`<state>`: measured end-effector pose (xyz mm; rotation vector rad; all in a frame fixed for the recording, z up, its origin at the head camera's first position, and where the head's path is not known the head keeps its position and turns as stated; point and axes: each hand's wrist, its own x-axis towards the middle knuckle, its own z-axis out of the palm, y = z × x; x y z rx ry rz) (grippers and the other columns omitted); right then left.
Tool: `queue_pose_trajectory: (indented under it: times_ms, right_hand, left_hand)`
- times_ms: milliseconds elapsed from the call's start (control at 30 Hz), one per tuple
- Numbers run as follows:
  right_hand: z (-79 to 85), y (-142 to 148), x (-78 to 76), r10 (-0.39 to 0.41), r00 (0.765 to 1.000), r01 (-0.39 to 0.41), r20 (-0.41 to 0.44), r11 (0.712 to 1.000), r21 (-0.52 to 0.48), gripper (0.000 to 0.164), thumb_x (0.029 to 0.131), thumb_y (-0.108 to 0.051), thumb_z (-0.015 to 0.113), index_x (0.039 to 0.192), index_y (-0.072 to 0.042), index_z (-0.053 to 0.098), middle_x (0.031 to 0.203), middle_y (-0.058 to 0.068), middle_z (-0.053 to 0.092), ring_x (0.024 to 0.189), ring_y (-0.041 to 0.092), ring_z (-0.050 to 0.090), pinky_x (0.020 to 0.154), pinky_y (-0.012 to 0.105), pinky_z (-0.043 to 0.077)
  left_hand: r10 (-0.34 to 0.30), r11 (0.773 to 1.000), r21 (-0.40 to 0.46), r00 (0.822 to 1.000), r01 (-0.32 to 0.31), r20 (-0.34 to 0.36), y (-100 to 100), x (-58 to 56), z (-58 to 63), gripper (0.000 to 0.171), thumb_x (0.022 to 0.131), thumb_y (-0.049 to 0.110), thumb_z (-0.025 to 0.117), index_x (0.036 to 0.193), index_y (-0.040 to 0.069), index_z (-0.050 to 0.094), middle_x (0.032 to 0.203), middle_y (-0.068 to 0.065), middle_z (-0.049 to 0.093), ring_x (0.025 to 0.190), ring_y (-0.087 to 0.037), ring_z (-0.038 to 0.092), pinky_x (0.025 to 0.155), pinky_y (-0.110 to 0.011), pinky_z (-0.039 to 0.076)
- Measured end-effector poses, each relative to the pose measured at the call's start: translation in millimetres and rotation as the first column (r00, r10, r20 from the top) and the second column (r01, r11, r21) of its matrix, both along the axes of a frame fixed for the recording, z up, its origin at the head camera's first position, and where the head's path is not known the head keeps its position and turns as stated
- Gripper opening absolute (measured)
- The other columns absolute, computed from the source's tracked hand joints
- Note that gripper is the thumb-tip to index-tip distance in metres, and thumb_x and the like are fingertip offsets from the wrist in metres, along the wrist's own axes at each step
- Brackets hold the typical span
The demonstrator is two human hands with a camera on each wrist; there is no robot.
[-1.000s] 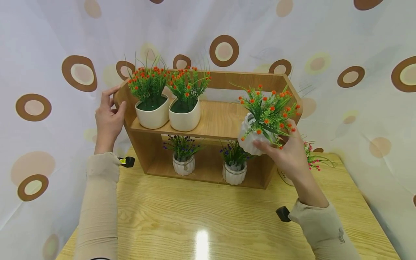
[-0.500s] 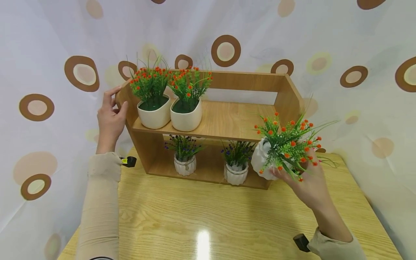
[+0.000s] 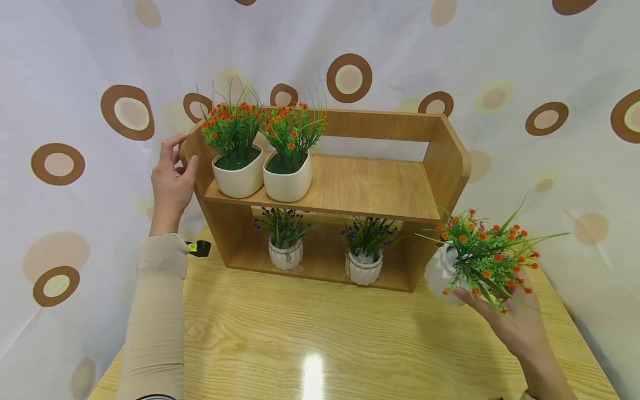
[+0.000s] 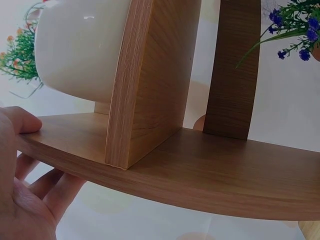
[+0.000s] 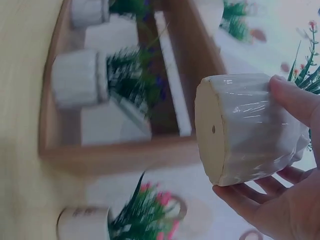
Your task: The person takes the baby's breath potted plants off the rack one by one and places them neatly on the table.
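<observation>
In my right hand (image 3: 517,314) I grip a white ribbed flowerpot (image 5: 255,125) with orange flowers (image 3: 492,261), held in the air off the shelf's right end. The right wrist view shows its pale underside with a small hole, thumb on one side and fingers on the other. My left hand (image 3: 172,183) holds the left side panel of the wooden shelf (image 3: 370,183); in the left wrist view the thumb (image 4: 27,121) lies on the panel's inner face and the fingers behind it. Two white oval pots (image 3: 237,176) with orange flowers stand on the upper board's left half.
On the lower board stand two white pots (image 3: 286,254) with blue-purple flowers. A pale cup-shaped pot (image 5: 85,224) with pink flowers stands on the table (image 3: 300,328) beyond the shelf's right side, mostly hidden in the head view. A patterned curtain (image 3: 390,50) hangs behind.
My right hand has carried the orange-flowered flowerpot from the front of the upper board rightward, down and nearer to me, past the shelf's right end. The left hand keeps its hold.
</observation>
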<state>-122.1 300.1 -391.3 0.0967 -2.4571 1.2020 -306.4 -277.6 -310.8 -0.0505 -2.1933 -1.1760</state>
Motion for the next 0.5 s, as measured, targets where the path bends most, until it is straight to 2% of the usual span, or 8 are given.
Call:
queue_pose_trajectory:
  times_ms: [100,333,400,500]
  right_hand:
    - [-8.8,16.8,-2.0,-0.034,0.999,0.034,0.013,0.999,-0.019,0.094,0.085,-0.011,0.086,0.161,-0.032,0.035,0.153,-0.018,0.047,0.128,-0.015,0.042,0.092,-0.001,0.034]
    - [-26.9,47.8,-20.1,-0.078,0.994,0.067,-0.072,0.988,-0.140,0.097,0.076,0.010,0.085,0.157,-0.020,0.042,0.147,-0.013,0.056,0.127,-0.007,0.051,0.096,0.001,0.041]
    - [-32.2,56.3,-23.6,-0.116,0.991,0.105,-0.062,0.982,-0.154,0.096,0.077,0.010,0.085,0.157,-0.020,0.042,0.148,-0.013,0.056,0.126,-0.007,0.052,0.094,0.002,0.042]
    - [-40.0,69.9,-25.8,-0.208,0.977,0.211,0.037,0.959,-0.191,0.095,0.083,-0.001,0.085,0.159,-0.029,0.035,0.147,-0.017,0.050,0.116,-0.006,0.053,0.086,0.002,0.045]
  left_hand:
    - [0.003,1.000,0.000,1.000,-0.003,-0.008,-0.6,-0.7,0.0,0.047,0.106,0.033,0.057,0.149,0.045,0.043,0.154,-0.003,0.056,0.133,-0.030,0.062,0.103,-0.054,0.056]
    - [0.020,1.000,-0.009,0.999,-0.021,-0.048,-2.5,-2.1,-1.3,0.046,0.105,0.028,0.056,0.149,0.038,0.046,0.149,-0.009,0.060,0.127,-0.030,0.066,0.101,-0.054,0.057]
    - [0.018,1.000,-0.011,0.999,-0.018,-0.043,-2.5,-2.5,-1.9,0.046,0.105,0.029,0.056,0.149,0.039,0.046,0.150,-0.009,0.060,0.128,-0.030,0.065,0.101,-0.054,0.057]
    - [0.014,1.000,-0.014,0.999,-0.015,-0.035,-2.2,-2.8,-2.4,0.046,0.105,0.030,0.056,0.149,0.040,0.045,0.151,-0.008,0.059,0.129,-0.031,0.064,0.102,-0.055,0.056]
